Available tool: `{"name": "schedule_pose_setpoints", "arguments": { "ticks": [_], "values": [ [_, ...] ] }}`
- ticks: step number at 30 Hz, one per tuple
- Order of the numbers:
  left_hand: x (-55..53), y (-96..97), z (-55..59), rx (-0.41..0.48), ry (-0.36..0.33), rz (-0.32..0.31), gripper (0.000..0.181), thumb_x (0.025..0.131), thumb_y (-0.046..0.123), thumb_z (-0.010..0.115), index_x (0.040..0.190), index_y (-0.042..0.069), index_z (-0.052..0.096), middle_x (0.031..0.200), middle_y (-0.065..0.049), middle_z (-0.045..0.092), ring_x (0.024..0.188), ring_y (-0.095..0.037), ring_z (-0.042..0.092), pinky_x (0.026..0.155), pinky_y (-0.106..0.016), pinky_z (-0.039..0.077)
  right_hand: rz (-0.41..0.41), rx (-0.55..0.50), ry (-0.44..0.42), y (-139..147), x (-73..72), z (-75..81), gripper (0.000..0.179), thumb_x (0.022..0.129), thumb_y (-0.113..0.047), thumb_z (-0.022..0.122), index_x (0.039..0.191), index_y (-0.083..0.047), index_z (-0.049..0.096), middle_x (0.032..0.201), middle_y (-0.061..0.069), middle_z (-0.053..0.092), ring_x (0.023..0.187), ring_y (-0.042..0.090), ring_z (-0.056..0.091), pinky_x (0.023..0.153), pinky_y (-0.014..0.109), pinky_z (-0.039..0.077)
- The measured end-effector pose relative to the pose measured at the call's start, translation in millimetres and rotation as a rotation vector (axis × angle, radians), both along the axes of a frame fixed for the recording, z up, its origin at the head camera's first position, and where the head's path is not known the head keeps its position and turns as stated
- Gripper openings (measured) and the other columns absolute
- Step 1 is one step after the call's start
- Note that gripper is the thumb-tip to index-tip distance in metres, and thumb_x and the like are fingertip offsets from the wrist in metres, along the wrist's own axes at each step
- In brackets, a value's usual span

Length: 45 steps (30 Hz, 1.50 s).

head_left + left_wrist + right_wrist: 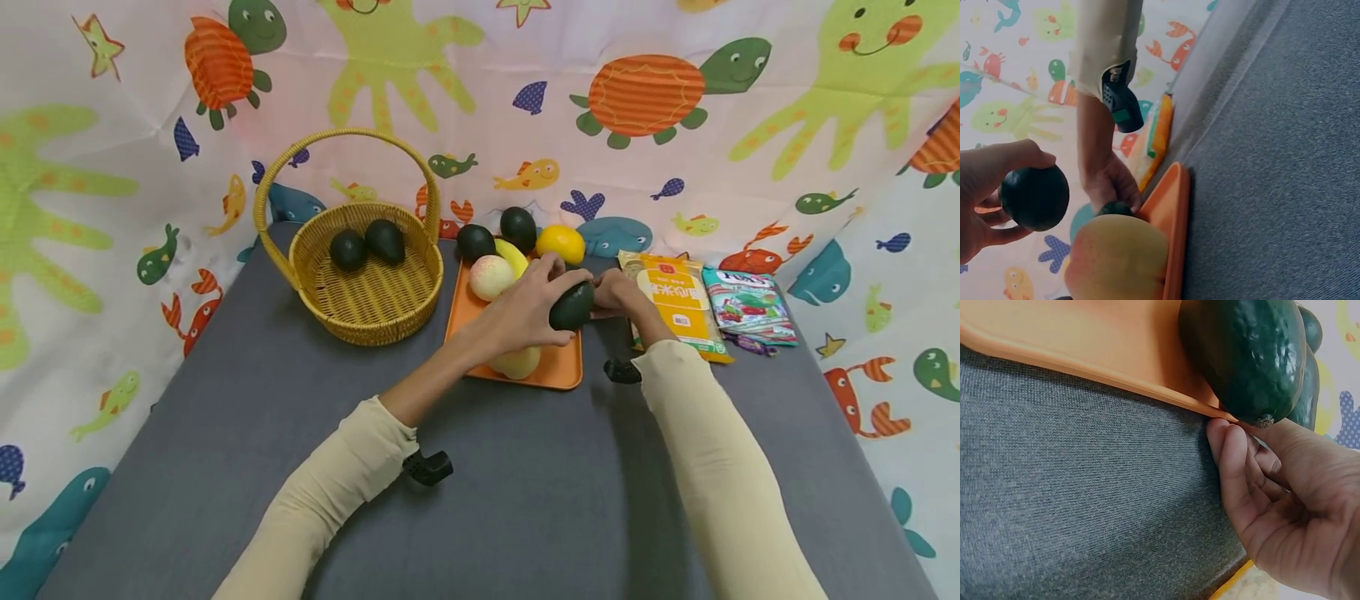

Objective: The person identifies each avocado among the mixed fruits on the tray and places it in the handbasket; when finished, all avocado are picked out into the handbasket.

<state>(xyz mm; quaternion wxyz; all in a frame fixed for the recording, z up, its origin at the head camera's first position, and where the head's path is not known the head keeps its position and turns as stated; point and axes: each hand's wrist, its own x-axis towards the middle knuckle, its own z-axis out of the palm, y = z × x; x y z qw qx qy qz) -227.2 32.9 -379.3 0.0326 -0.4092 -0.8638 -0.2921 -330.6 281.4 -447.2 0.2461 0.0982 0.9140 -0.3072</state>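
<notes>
Left hand: the left hand (525,307) grips the held avocado (572,307), thumb and fingers curled round it.
Held avocado: raised above the right part of the orange tray (561,372).
Right hand: the right hand (621,293) is at the tray's right rim, fingers curled, tips against the edge; whether they pinch it cannot be told.
Second avocado: in the right wrist view, a dark green avocado (1247,356) lies over the rim, just beside that hand.
Tray fruit: two peaches, one farther (492,277) and one nearer (517,364); a banana (512,256) beside the farther one.
Basket: the wicker basket (367,332), left of the tray, contains two avocados (386,242).
</notes>
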Motion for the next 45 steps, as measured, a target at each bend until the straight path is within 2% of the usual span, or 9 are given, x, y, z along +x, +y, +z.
{"name": "schedule_pose_setpoints", "arguments": {
  "ticks": [6,10,14,17,24,33,37,42,45],
  "values": [
    [-0.9,-5.2,8.0,-0.003,-0.023,0.026,0.083,0.084,0.031,0.088,0.156,0.017,0.048,0.146,-0.015,0.051,0.123,-0.028,0.058,0.105,-0.036,0.057,-0.02,-0.067,-0.02,0.0,-1.2,4.4,0.021,0.096,-0.021,0.069,0.084,-0.005,0.062,0.066,-0.001,0.06,0.064,0.011,0.069,0.067,0.024,0.062],
    [-1.8,-8.4,11.7,-0.007,0.014,0.037,0.081,0.085,0.035,0.087,0.154,0.017,0.05,0.144,-0.015,0.054,0.123,-0.028,0.059,0.105,-0.037,0.057,-0.042,-0.089,-0.039,0.0,-0.8,3.9,0.021,0.096,-0.016,0.067,0.078,-0.008,0.058,0.063,-0.003,0.057,0.061,0.009,0.067,0.064,0.023,0.061],
    [-6.6,-17.2,17.4,0.014,0.067,0.088,0.08,0.084,0.041,0.087,0.151,0.015,0.053,0.137,-0.015,0.057,0.119,-0.028,0.061,0.1,-0.039,0.06,-0.084,-0.111,-0.066,-1.1,-1.1,2.3,0.019,0.097,-0.019,0.071,0.087,-0.006,0.063,0.065,-0.003,0.058,0.06,0.007,0.067,0.064,0.022,0.061],
    [-11.4,-29.8,25.2,0.042,0.067,0.157,0.081,0.084,0.045,0.087,0.151,0.015,0.053,0.134,-0.014,0.058,0.115,-0.027,0.063,0.095,-0.04,0.062,-0.097,-0.112,-0.066,-1.4,-1.7,2.1,0.021,0.098,-0.023,0.073,0.098,-0.003,0.066,0.069,-0.002,0.061,0.06,0.007,0.067,0.065,0.021,0.06],
    [-18.7,-74.2,48.7,0.157,0.05,0.313,0.081,0.085,0.042,0.085,0.153,0.014,0.051,0.143,-0.016,0.055,0.118,-0.034,0.063,0.101,-0.046,0.058,-0.085,-0.149,-0.039,-4.6,-1.8,1.9,0.02,0.097,-0.019,0.073,0.091,-0.004,0.061,0.071,-0.001,0.058,0.059,0.006,0.066,0.063,0.021,0.061],
    [-22.9,-129.5,65.0,0.257,0.001,0.469,0.089,0.089,0.045,0.082,0.163,0.024,0.037,0.157,-0.015,0.051,0.138,-0.034,0.056,0.108,-0.051,0.054,-0.083,-0.148,-0.064,-1.4,-0.4,4.3,0.023,0.099,-0.019,0.071,0.109,0.0,0.067,0.073,-0.001,0.061,0.061,0.006,0.066,0.065,0.021,0.061],
    [-28.1,-160.8,69.9,0.244,-0.047,0.569,0.087,0.092,0.046,0.078,0.164,0.02,0.035,0.164,-0.011,0.046,0.144,-0.034,0.051,0.112,-0.055,0.05,-0.075,-0.175,-0.039,-2.3,1.7,4.9,0.021,0.099,-0.018,0.071,0.107,0.001,0.066,0.074,-0.001,0.061,0.061,0.005,0.066,0.065,0.022,0.061],
    [-32.5,-197.1,65.7,0.183,-0.088,0.698,0.082,0.094,0.046,0.074,0.161,0.013,0.039,0.158,-0.022,0.047,0.14,-0.046,0.049,0.112,-0.064,0.045,-0.083,-0.152,-0.045,-1.1,3.7,5.8,0.023,0.099,-0.018,0.071,0.109,0.002,0.065,0.075,0.0,0.06,0.061,0.006,0.066,0.066,0.021,0.061],
    [-35.3,-213.8,58.1,0.118,-0.133,0.766,0.083,0.096,0.045,0.071,0.163,0.011,0.036,0.157,-0.029,0.041,0.137,-0.052,0.048,0.108,-0.068,0.047,-0.08,-0.147,-0.055,-0.6,3.3,5.7,0.027,0.099,-0.018,0.07,0.114,0.003,0.066,0.077,0.001,0.062,0.062,0.007,0.066,0.068,0.022,0.062]
  ]
}}
